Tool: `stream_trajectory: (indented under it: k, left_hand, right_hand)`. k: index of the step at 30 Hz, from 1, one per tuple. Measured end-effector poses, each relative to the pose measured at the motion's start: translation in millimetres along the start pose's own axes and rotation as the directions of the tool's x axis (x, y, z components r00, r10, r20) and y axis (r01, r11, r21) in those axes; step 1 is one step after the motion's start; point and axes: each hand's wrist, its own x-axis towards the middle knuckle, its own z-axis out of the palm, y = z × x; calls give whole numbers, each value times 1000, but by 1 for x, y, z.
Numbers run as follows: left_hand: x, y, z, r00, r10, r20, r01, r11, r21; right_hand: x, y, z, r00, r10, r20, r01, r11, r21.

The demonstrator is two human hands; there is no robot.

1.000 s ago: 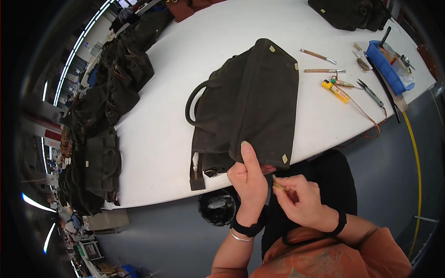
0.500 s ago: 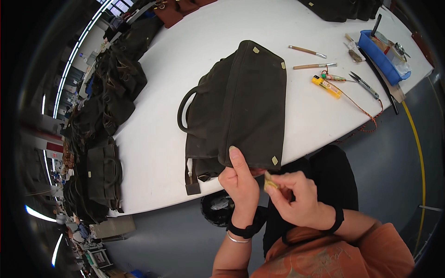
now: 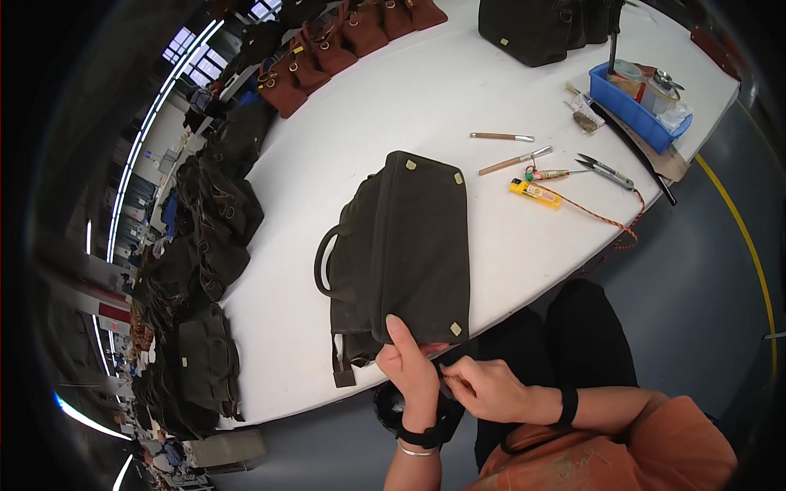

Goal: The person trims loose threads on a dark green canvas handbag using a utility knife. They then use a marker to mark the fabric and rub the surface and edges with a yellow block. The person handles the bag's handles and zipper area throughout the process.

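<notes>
Vs. half a second ago: camera view is up and to the right. Bag (image 3: 413,245), tools and both hands sit lower and further left in it; more of the red-brown bags (image 3: 354,37) shows. Right hand (image 3: 444,370) is turned over more, fingers curled in; the pale scrap that stuck out of its fingertips isn't visible.

Clock below is centred on the bag.

Left hand (image 3: 408,366) at 6: grasping the bag's near end, thumb flat on the base panel, fingers hooked underneath, wrist straight, forearm coming up from 6. Its grip looks the same as before.

Right hand at 5: just beside the left, back of hand up, tips bunched near the bag's near edge, forearm in from about 4. Clenched; can't tell if it has the scrap.

Bag is dark, base panel facing the camera, resting on the white table (image 3: 532,254) at its near edge, handle (image 3: 322,262) at 9, small yellow tabs (image 3: 456,329) on the base corners.

At 2: yellow lighter (image 3: 536,194), tweezers (image 3: 606,173), blue tray (image 3: 634,114) further out. Brush (image 3: 502,137) between 1 and 2. Dark bags (image 3: 221,245) pile up at 9.
</notes>
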Motion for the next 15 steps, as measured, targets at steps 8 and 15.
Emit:
stream_trajectory:
  k: [8, 15]
  left_hand:
    - [11, 30, -17, 990, -104, 100, 61, 931, 361]
    - [42, 105, -28, 979, 178, 100, -173, 463, 869]
  right_hand:
    - [9, 2, -49, 994, 107, 38, -107, 994, 11]
    - [-7, 13, -59, 986, 135, 103, -141, 988, 57]
